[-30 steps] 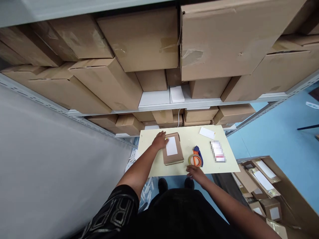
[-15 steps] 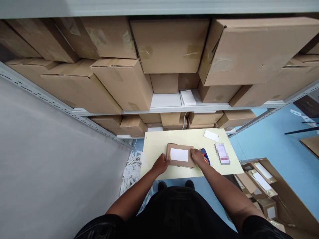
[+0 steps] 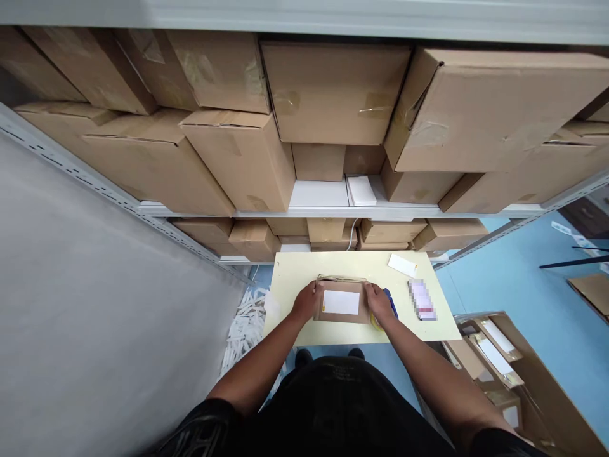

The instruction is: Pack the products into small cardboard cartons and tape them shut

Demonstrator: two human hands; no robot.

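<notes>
A small brown cardboard parcel [image 3: 341, 302] with a white label lies lengthwise across the pale yellow table [image 3: 295, 273]. My left hand [image 3: 305, 301] grips its left end and my right hand [image 3: 379, 302] grips its right end, fingers curled over the edges. The parcel looks tilted, its near side raised toward me. Just right of my right hand a blue and orange tape dispenser [image 3: 391, 304] peeks out, mostly hidden by the hand.
A white slip [image 3: 402, 265] and a blurred card [image 3: 421, 299] lie on the table's right side. Shelves packed with brown boxes [image 3: 333, 95] rise behind it. An open carton of labelled parcels [image 3: 495, 362] sits on the blue floor at right; white scraps [image 3: 245, 324] litter the left.
The parcel was turned from upright to crosswise. My right hand left the tape dispenser and took the parcel's right end; my left hand shifted to its left end. Both now hold it.
</notes>
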